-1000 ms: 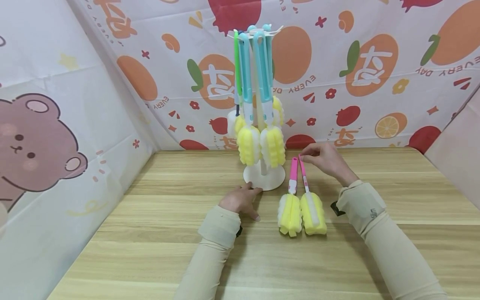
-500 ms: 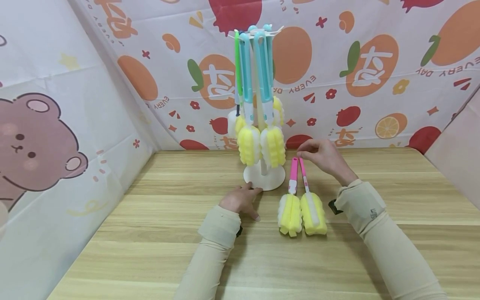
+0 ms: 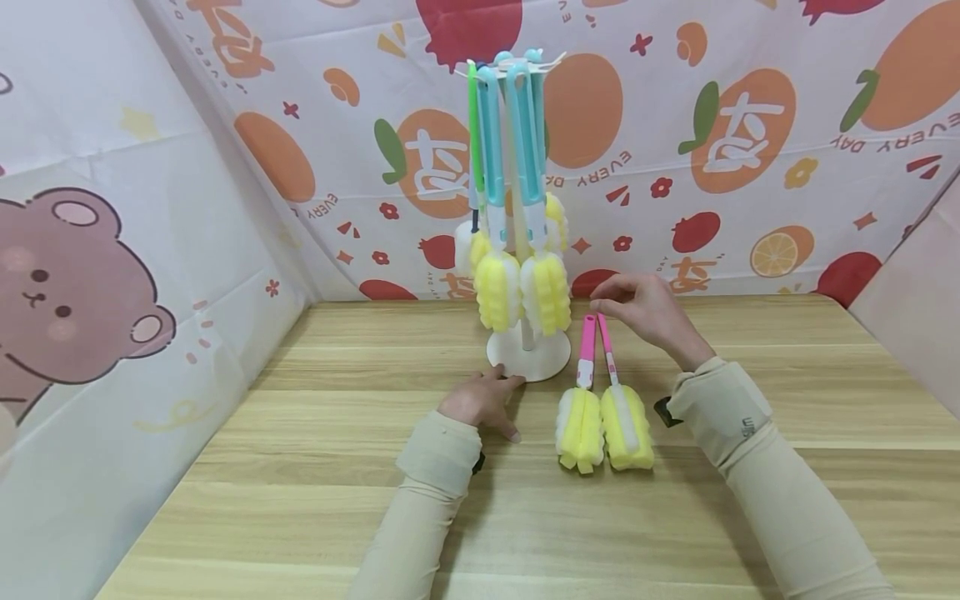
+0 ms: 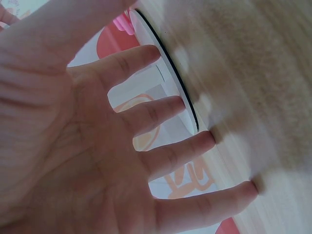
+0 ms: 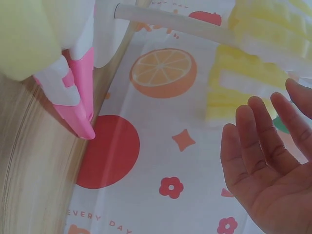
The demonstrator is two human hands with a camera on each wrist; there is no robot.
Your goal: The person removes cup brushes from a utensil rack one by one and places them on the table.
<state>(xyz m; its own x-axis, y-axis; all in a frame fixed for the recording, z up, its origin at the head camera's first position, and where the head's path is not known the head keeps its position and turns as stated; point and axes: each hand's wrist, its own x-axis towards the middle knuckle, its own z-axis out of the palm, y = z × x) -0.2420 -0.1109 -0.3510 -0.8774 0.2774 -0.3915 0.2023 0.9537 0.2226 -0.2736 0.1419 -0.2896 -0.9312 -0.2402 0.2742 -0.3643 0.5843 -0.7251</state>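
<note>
Two sponge bottle brushes with pink handles lie side by side on the table: the left brush [image 3: 581, 427] and the right brush [image 3: 628, 427], handles pointing away. My right hand [image 3: 645, 310] hovers just beyond the handle ends. In the right wrist view, its loosely bent fingers hold nothing, apart from the pink handles [image 5: 84, 83]. My left hand [image 3: 480, 402] has its fingers spread, with fingertips at the round white base [image 3: 528, 354] of a stand. In the left wrist view, some fingertips touch that base and others the tabletop.
Several sponge brushes hang from the stand's top, including turquoise-handled brushes [image 3: 528, 133] and one with a green handle [image 3: 476, 125]. A fruit-print cloth [image 3: 750, 192] rises behind the wooden table [image 3: 315, 433]. A bear-print cloth [image 3: 75, 283] stands at the left.
My right hand has let go of the right brush's pink handle and moved slightly up and left. Both brushes and my left hand stay in place.
</note>
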